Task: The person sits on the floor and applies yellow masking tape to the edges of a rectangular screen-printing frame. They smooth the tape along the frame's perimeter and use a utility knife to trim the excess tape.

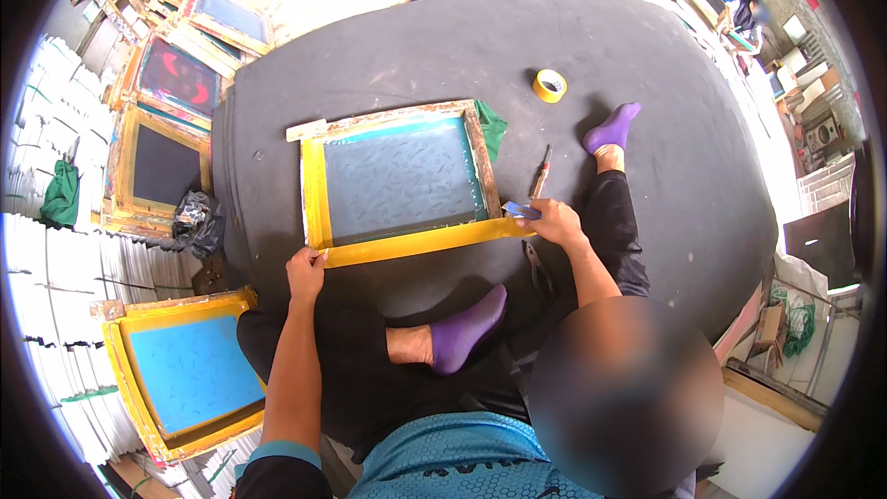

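A wooden screen-printing frame [482, 159] with grey-blue mesh lies flat on the dark padded surface before me. Yellow tape runs down its left side, and a strip of yellow tape [416, 245] stretches along its near side. My left hand [306, 273] pinches the strip's left end at the near left corner. At the near right corner my right hand [556, 224] is closed on a small flat blue tool [521, 211], its exact kind unclear, and on the strip's right end. Pliers [535, 268] lie just below that hand, and a slim red-handled tool [541, 174] lies above it.
A yellow tape roll [550, 86] sits farther back, and a green cloth [492, 129] pokes out behind the frame. My purple-socked feet [469, 328] rest on the surface. More screens [189, 370] and white paper stacks [83, 268] stand at left. Someone [744, 17] is at far right.
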A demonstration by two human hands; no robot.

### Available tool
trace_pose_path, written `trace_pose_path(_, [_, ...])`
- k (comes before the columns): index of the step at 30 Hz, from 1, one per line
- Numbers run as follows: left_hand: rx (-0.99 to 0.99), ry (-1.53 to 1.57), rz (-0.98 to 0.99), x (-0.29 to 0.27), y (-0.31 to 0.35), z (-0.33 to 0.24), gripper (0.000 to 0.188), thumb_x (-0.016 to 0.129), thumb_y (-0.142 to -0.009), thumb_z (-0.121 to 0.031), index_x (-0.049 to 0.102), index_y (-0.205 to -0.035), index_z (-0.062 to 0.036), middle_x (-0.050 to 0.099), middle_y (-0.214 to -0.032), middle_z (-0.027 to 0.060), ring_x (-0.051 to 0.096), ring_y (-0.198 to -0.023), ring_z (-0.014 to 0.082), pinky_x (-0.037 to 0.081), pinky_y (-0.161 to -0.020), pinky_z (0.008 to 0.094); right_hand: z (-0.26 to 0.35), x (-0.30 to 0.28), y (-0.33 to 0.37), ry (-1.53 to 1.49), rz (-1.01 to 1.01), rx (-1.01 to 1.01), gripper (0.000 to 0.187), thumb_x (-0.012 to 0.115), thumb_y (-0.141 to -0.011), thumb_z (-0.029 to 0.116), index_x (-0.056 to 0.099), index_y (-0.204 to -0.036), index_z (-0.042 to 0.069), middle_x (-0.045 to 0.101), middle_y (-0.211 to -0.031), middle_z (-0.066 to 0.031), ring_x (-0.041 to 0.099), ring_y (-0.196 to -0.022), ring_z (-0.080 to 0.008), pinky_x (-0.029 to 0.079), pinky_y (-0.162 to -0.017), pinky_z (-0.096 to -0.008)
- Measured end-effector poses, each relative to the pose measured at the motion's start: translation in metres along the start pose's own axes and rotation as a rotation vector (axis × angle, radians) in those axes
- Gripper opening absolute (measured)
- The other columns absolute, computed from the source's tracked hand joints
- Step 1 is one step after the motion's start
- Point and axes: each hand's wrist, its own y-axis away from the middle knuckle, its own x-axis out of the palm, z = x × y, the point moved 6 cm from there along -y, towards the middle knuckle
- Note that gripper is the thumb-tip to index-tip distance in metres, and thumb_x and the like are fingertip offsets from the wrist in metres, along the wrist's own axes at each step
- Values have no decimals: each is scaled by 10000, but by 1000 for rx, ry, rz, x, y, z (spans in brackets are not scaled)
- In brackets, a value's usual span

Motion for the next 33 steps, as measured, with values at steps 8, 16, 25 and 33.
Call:
trace_pose_path(8, [-16, -42, 24, -5, 1, -6, 187, 823, -853, -89, 705, -889, 53, 723, -773, 187, 725, -713, 315, 553, -687, 399, -53, -26, -23, -269, -108, 96, 562, 764, -855, 557, 738, -1117, 60, 744, -848, -189, 737, -892, -401, 553, -806, -468])
trace_pose_path(16, [8, -64, 15, 0, -2, -12, 195, 808, -871, -131, 716, -912, 36, 727, -783, 181, 722, -713, 310, 553, -688, 393, -66, 35, -128, -570, -553, 255, 505, 702, -978, 364, 595, -1351, 40, 750, -961, -186, 745, -824, -302, 590, -759, -413])
trace_pose_path(25, [-23, 40, 66, -17, 13, -21, 199, 795, -885, -117, 666, -924, 29, 695, -794, 168, 692, -734, 276, 539, -708, 384, -2, 40, -80, -116, -655, 143, 672, 750, -909, 454, 525, -1446, 119, 626, -1306, -243, 580, -1248, -452, 497, -1011, -539])
trace_pose_path(33, [110, 252, -43, -51, 17, -54, 136, 757, -913, -58, 659, -936, 32, 695, -858, 130, 668, -784, 198, 533, -766, 324, 105, 59, -12, -150, -185, -588, 345, 788, -854, 408, 780, -1086, 154, 730, -1126, -58, 604, -1188, -303, 453, -1057, -489])
